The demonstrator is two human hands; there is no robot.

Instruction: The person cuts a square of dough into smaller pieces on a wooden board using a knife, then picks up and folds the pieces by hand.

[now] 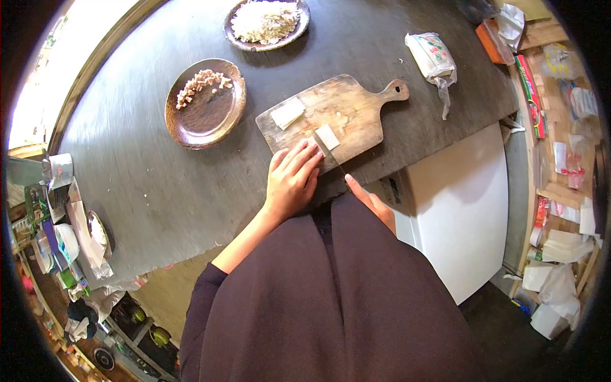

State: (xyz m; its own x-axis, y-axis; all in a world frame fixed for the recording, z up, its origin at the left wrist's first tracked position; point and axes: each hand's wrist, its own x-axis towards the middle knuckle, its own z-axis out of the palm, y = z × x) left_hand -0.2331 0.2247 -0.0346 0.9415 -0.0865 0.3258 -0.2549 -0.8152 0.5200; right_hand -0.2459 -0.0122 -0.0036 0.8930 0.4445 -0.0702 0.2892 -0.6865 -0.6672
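Just beside the left hand (pixel 291 181), a white block (pixel 328 136) apparently touches the knife (pixel 330 154).

I count two plates (pixel 213 121) (pixel 304 27) on one table (pixel 133 172), and a single cutting board (pixel 361 118). Two white pieces (pixel 287 113) (pixel 328 136) show on it, though one may be a stack. One knife (pixel 328 152), one left hand (pixel 293 179), one right hand (pixel 372 205), one white packet (pixel 431 57); the pink cubes (pixel 199 84) crowd too close to count.
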